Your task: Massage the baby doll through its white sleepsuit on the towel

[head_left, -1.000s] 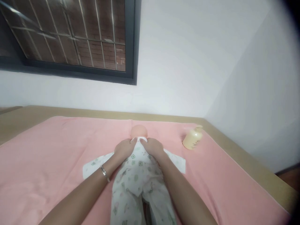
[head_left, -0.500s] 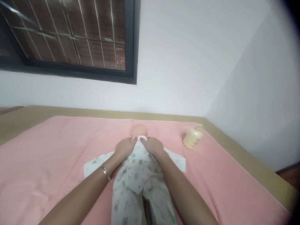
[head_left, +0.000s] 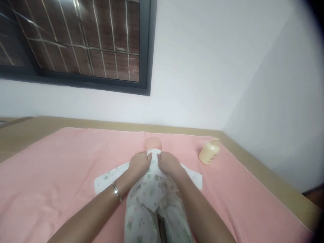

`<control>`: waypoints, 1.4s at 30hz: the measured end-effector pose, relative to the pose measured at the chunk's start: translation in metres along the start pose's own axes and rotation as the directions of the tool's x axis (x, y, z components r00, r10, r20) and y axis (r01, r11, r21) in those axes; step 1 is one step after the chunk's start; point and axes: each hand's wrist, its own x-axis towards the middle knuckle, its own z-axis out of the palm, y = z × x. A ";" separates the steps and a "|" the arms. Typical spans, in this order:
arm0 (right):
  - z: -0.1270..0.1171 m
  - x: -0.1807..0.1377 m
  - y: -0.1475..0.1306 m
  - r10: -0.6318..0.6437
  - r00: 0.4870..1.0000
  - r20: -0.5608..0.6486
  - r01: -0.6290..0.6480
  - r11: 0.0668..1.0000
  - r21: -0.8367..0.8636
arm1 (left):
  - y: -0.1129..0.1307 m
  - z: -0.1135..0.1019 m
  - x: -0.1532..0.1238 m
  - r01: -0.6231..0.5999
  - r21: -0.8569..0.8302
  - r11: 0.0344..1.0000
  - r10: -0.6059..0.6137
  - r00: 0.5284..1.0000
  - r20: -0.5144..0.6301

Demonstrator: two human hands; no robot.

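A baby doll [head_left: 153, 143] lies on its back on a pink sheet [head_left: 50, 175], head toward the wall, dressed in a white printed romper [head_left: 152, 199]. My left hand [head_left: 138, 164] and my right hand [head_left: 169, 163] both rest on the doll's chest just below the neck. Their fingers are curled and pinch the romper's collar from either side. The sleeves spread out flat to the left and right. A metal bracelet sits on my left wrist.
A cream pump bottle [head_left: 209, 152] lies on the sheet to the right of the doll. A tan wooden ledge [head_left: 268, 179] frames the sheet against white walls. A barred window [head_left: 76, 44] is at the upper left.
My two hands have drawn closer together at the romper's collar. The view has shifted slightly down and to the left.
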 end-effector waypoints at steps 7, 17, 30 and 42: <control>-0.005 0.010 0.023 0.144 0.981 0.130 -0.171 0.959 0.226 | 0.028 -0.005 -0.044 -0.321 0.323 0.891 0.338 0.941 0.002; -0.022 -0.019 -0.007 -0.004 0.999 0.040 0.004 1.000 0.012 | -0.006 -0.015 0.007 -0.037 -0.113 0.993 0.043 0.998 0.047; -0.005 0.001 0.009 0.106 0.993 0.055 -0.113 0.984 0.137 | 0.013 -0.014 -0.017 -0.037 0.021 0.999 0.037 0.999 -0.010; 0.003 0.013 0.014 0.117 0.992 0.052 -0.125 0.974 0.189 | 0.024 -0.019 -0.032 -0.085 0.105 0.991 0.078 0.995 0.064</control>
